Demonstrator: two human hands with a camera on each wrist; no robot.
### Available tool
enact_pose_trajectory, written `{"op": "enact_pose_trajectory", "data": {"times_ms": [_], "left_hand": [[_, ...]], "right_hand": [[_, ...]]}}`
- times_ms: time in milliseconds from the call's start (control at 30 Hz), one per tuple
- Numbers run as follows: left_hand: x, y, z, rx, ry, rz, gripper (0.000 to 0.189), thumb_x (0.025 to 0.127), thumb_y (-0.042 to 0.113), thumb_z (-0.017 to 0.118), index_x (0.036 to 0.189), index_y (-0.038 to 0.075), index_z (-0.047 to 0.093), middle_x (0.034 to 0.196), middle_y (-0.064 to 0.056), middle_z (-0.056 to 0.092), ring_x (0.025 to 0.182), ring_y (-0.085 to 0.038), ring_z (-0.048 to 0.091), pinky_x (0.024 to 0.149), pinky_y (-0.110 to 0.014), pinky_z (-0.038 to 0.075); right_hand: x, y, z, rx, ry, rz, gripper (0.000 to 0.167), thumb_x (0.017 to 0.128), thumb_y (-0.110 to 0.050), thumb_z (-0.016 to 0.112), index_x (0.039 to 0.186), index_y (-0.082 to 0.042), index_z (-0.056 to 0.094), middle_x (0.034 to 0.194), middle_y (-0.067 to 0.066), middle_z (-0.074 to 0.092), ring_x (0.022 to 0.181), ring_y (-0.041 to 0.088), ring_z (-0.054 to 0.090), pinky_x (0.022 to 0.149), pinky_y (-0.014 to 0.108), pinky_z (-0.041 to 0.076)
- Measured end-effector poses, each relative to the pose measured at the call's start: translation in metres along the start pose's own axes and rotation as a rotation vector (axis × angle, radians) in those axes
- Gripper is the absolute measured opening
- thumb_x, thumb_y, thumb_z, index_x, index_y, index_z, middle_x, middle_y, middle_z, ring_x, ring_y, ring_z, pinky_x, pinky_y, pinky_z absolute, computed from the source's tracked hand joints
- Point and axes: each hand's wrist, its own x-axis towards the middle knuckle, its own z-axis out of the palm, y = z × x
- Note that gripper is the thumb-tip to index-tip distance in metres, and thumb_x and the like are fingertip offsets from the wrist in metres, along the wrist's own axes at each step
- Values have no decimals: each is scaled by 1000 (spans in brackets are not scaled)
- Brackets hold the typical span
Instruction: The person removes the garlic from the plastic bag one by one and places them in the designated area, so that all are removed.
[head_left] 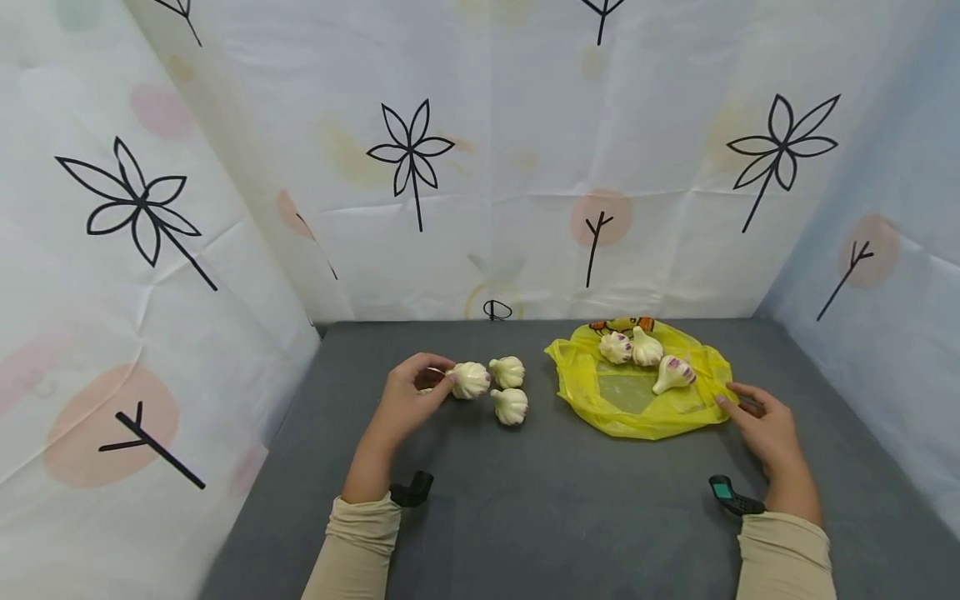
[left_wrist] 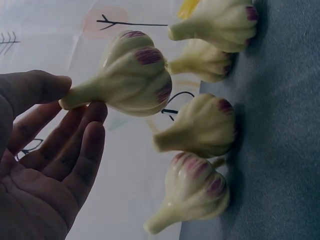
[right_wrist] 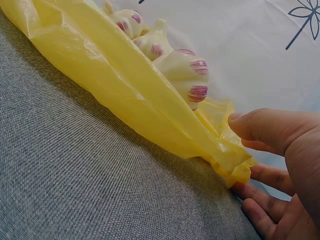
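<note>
My left hand [head_left: 411, 398] pinches a garlic bulb [left_wrist: 132, 75] by its stem between thumb and fingertips, raised above the table. Close by on the table sit several more pale bulbs with purple streaks, among them one garlic bulb [head_left: 507, 372] behind and another [head_left: 511, 407] in front; one is partly hidden by the left hand. On the right lies a yellow plastic bag [head_left: 630, 427], its mouth spread wide, with three garlic bulbs [head_left: 674, 373] inside. My right hand [head_left: 768, 429] is at the bag's right edge, loosely spread, fingertips against the crumpled plastic [right_wrist: 232, 162].
The grey tabletop [head_left: 555, 517] carries everything. White cloth [head_left: 495, 167] printed with flowers and twigs hangs behind it and along both sides. Black straps with small devices [head_left: 412, 490] sit at both wrists.
</note>
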Motion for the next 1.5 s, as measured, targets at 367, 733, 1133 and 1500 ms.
{"op": "enact_pose_trajectory", "data": {"times_ms": [367,733,1133,1500], "left_hand": [[-2,-6,-3,53,-67,-79,18,100,11,76,118,8,76,119,-12,73,107,-29,75,94,-47,62],[-3,-16,-1,92,-150,-122,22,101,11,75,121,2,74,120,-13,73,108,-31,75,91,-43,63],[-4,-24,1,103,-215,-135,18,101,6,73,118,0,74,129,-18,70,107,-33,76,92,-43,63],[-4,-26,-2,92,-232,-171,21,100,9,74,120,2,74,126,-16,71,109,-32,75,92,-44,63]], "right_hand": [[1,2,-1,-26,4,-5,73,108,-48,57,159,2,43,169,30,30,149,53,40,92,31,53],[0,0,0,-33,15,-15,70,108,-46,57,158,2,45,168,30,33,148,53,42,79,14,41],[-1,0,0,-44,7,-12,71,108,-48,57,158,2,44,168,31,33,148,53,41,81,18,42],[1,0,1,-25,11,9,71,109,-47,56,160,1,42,170,29,29,150,53,39,106,55,51]]}}
